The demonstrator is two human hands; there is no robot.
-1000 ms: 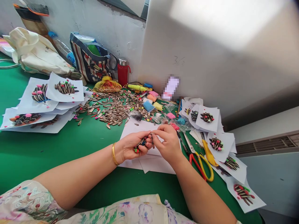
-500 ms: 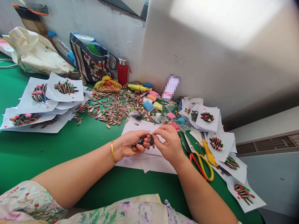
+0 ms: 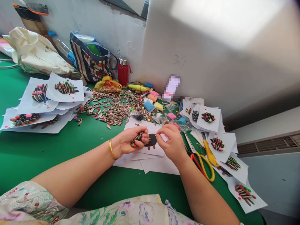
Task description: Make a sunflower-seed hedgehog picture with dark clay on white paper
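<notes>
My left hand (image 3: pixel 135 140) is closed around a handful of striped sunflower seeds (image 3: pixel 138 137), with small red and green bits among them. Just to its right, a dark flat clay shape (image 3: pixel 153 140) with small brown feet lies on white paper (image 3: pixel 150 152); a few seeds stand along its left part, which my fingers partly cover. My right hand (image 3: pixel 172 142) hovers at the shape's right side, thumb and forefinger pinched on what looks like a sunflower seed, mostly hidden by the fingertips.
Loose sunflower seeds (image 3: pixel 114 107) spread behind the paper, near coloured clay packets (image 3: pixel 149 106). Scissors (image 3: pixel 201 162) and a yellow-handled cutter (image 3: pixel 209 153) lie right. Papers with seed figures are stacked left (image 3: pixel 38 107) and right (image 3: pixel 214 125). A red flask (image 3: pixel 123 73) stands at the wall.
My hands have moved apart: the left slightly left, the right slightly right. The dark clay shape between them is now more exposed.
</notes>
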